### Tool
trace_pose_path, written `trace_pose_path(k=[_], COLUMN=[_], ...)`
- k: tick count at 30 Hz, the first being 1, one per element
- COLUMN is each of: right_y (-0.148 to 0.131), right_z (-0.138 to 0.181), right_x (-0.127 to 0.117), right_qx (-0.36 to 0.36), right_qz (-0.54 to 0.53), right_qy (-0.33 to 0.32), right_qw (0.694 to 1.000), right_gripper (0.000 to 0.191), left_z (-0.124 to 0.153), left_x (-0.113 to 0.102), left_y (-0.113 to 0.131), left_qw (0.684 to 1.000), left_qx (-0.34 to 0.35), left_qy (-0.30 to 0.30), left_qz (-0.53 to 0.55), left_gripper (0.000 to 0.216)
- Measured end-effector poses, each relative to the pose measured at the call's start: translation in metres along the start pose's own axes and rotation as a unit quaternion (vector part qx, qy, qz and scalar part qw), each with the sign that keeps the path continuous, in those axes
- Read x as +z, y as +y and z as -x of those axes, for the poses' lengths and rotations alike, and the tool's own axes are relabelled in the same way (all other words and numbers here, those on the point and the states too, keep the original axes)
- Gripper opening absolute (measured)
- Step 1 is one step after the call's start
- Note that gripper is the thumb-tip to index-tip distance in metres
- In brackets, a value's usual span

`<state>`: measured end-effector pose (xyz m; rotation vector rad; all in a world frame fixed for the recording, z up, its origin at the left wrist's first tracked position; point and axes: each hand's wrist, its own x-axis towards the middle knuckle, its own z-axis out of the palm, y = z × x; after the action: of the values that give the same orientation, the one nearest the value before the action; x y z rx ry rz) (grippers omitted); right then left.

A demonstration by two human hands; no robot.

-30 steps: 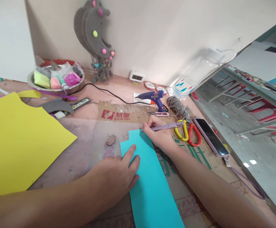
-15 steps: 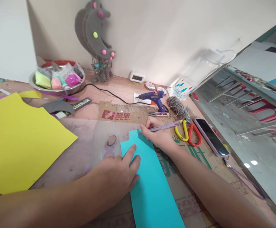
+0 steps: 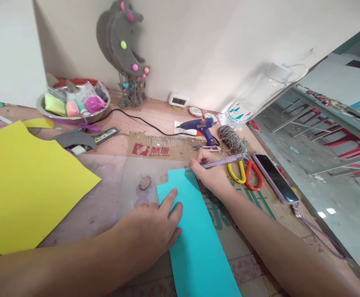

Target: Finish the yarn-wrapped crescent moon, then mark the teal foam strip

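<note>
A strip of turquoise paper (image 3: pixel 198 243) with a notched far left corner lies on a clear sheet over cardboard. My left hand (image 3: pixel 155 225) rests on its left side, fingers stretched out and pressing it flat. At the far right corner of the paper, my right hand (image 3: pixel 211 171) grips a slim purple pen (image 3: pixel 221 161); its tip is hidden by the fingers. A small brownish oval disc (image 3: pixel 145 182) sits just left of the paper. To the left, a large yellow sheet (image 3: pixel 34 185) lies near my left forearm.
Scissors (image 3: pixel 249 177) with yellow and red handles and a phone (image 3: pixel 275 178) lie right of my right hand. Behind are a blue glue gun (image 3: pixel 198 126), a ball of grey yarn (image 3: pixel 230 138), a small digital clock (image 3: pixel 178 99) and a metal bowl (image 3: pixel 88 117) of coloured clay packets.
My right hand has slid a little to the right with the pen along the paper's far edge. My left hand and the paper stay in place.
</note>
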<state>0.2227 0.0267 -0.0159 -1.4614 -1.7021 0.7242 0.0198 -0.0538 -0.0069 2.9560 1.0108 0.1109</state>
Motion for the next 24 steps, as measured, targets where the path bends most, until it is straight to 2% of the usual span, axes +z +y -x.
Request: trace_pose_path(k=[9, 24], right_y=[0.0, -0.0001], right_z=[-0.0006, 0.0012], right_x=[0.0015, 0.0004], right_qx=[-0.002, -0.005], right_qz=[0.016, 0.006], right_qy=[-0.019, 0.005], right_qw=[1.0, 1.0], right_gripper=[0.026, 0.026], left_z=[-0.0028, -0.0019], left_x=[-0.0046, -0.0063], left_y=[0.0013, 0.0016], left_qw=[1.0, 1.0], left_qx=[-0.003, -0.001], left_qy=[-0.009, -0.012], left_qz=[-0.016, -0.021], left_gripper=[0.039, 0.039])
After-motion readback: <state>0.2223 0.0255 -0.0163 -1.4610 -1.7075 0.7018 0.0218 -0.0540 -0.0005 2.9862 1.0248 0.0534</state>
